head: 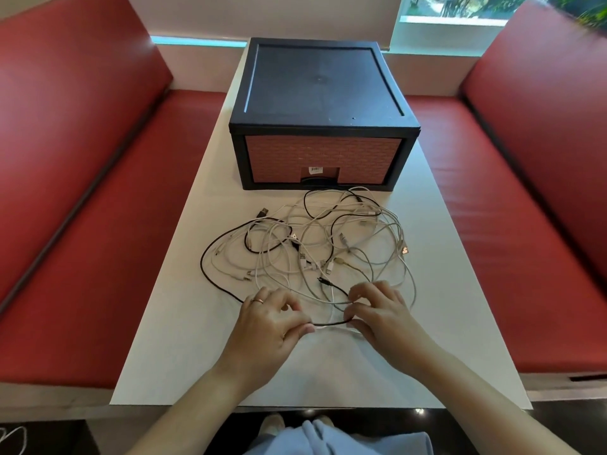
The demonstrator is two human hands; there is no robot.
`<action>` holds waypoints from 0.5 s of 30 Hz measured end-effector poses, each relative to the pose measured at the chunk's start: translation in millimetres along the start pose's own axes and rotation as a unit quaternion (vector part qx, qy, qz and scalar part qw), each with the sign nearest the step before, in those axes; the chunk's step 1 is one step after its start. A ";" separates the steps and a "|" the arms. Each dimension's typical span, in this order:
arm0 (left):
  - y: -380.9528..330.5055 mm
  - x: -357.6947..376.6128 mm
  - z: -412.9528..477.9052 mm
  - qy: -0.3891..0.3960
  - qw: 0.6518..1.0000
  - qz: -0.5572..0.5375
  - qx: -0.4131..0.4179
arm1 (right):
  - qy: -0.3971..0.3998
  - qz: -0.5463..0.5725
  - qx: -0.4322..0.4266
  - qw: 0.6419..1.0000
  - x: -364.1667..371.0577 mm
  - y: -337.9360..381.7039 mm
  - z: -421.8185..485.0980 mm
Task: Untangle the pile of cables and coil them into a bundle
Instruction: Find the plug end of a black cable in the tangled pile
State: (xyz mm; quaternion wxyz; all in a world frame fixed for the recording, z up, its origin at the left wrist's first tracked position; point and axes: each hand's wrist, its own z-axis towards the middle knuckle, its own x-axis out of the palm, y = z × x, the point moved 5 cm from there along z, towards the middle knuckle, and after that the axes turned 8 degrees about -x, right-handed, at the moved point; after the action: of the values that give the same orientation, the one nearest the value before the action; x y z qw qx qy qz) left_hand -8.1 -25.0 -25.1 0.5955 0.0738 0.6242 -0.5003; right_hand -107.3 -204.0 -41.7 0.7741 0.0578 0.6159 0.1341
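Both hands pinch one black cable (330, 323) at the near edge of the pile (308, 244): left hand (269, 326) and right hand (377, 315) each closed on it. The held part runs left-right between them; the tangle lies farther on the tabletop (164, 323).

Single view, head-worn, wide-angle. Looks forward and steeply down from above the near edge of the tabletop (157, 339). Near field: both forearms and hands, close under the lens. Mid field: cables (308, 247). Far field: box (323, 116), window beyond. Red benches (82, 198) bow outward at both margins. No second view.
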 end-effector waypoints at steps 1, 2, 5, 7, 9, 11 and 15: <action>0.8 -1.2 -0.4 -0.004 1.000 -0.006 -0.001 | -0.005 -0.007 0.011 1.000 -0.8 -3.3 -1.4; 1.4 -3.1 -0.6 -0.010 1.000 -0.013 0.000 | -0.010 -0.011 0.025 1.000 -1.1 -6.8 -2.6; 1.5 -12.1 -1.2 -0.042 0.999 -0.031 0.009 | -0.028 -0.002 0.055 0.998 -1.6 -16.7 -4.7; 0.8 -17.4 -1.0 -0.052 0.998 -0.038 0.013 | -0.037 0.018 0.064 0.997 -1.5 -19.9 -4.0; 2.5 -18.2 -1.1 -0.045 0.998 -0.043 0.010 | -0.027 0.031 0.070 0.997 -1.6 -20.0 -2.3; 4.9 -16.8 -1.5 -0.032 0.998 -0.057 0.000 | 0.004 0.034 0.071 0.997 -2.3 -15.0 0.9; 6.7 -17.8 1.2 -0.033 0.990 -0.130 -0.048 | 0.025 0.076 0.024 0.996 -5.4 4.8 11.0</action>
State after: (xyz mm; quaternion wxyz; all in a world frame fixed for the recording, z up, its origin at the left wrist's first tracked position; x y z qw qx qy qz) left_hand 2.3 -13.7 -13.8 0.5490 -0.0532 0.6314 -0.5452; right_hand -98.5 -200.0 -32.9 0.7441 0.1200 0.6322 0.1794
